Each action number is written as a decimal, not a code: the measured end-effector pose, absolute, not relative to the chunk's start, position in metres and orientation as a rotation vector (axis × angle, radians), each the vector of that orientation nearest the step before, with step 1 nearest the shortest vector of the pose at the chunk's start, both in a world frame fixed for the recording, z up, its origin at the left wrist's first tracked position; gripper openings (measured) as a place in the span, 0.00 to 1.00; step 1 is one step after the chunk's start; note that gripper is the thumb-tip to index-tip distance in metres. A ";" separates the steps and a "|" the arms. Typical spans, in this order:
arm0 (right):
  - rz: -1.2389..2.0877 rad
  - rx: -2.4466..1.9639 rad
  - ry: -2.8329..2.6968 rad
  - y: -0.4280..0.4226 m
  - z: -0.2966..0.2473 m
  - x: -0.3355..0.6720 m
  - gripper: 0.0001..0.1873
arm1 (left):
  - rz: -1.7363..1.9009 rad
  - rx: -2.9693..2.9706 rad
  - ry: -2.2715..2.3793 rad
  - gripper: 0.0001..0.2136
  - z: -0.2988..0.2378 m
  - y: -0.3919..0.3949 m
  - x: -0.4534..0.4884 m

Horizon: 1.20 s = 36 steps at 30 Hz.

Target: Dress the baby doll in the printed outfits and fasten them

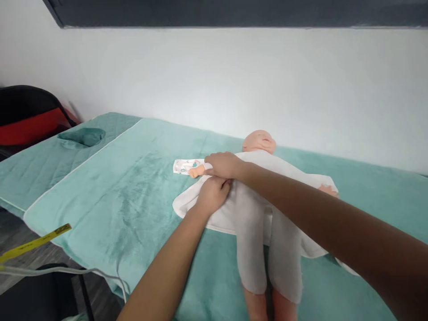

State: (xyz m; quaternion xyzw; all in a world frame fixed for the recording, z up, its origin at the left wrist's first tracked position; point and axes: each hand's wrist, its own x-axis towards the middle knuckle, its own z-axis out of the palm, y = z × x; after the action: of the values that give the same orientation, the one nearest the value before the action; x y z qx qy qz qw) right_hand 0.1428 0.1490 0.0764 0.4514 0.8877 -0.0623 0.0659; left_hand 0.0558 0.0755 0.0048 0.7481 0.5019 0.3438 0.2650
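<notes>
A baby doll (259,141) lies on its back, its head toward the wall and its legs toward me. It wears white trousers (252,249) and a white top (309,178) with its sides spread out. My left hand (214,195) is closed in a pinch on the edge of the top, beside the doll's trunk. Just above it, my right hand (224,166) curls over the doll's sleeved arm near the cuff; the small doll hand (196,171) sticks out past my fingers. Under that doll hand lies a white strip with a coloured print (182,166), partly covered.
A teal plush cover (140,196) lies over the bed, with a face hole (85,137) at its left end. A black and red chair (30,120) stands at the far left. A yellow strap (36,243) and pale cable (60,270) cross the lower left. A white wall runs behind.
</notes>
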 end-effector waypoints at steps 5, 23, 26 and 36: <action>-0.242 1.502 2.794 0.157 0.085 0.162 0.18 | 1.030 2.308 1.484 0.15 0.000 0.082 0.044; 0.036 1.481 2.574 0.137 0.099 0.175 0.23 | 1.476 1.328 1.602 0.07 0.007 0.096 0.014; 0.189 1.526 2.576 0.138 0.085 0.163 0.19 | 1.472 1.458 1.456 0.06 0.007 0.093 0.023; 0.015 1.882 2.788 0.105 0.088 0.195 0.18 | 1.368 1.455 1.406 0.09 0.007 0.090 0.026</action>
State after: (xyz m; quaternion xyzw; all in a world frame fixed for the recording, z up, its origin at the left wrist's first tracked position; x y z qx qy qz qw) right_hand 0.1951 0.1052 0.0885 0.5560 0.8237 0.0045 -0.1110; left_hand 0.0258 0.0903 0.0073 0.5598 0.5407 0.5263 0.3423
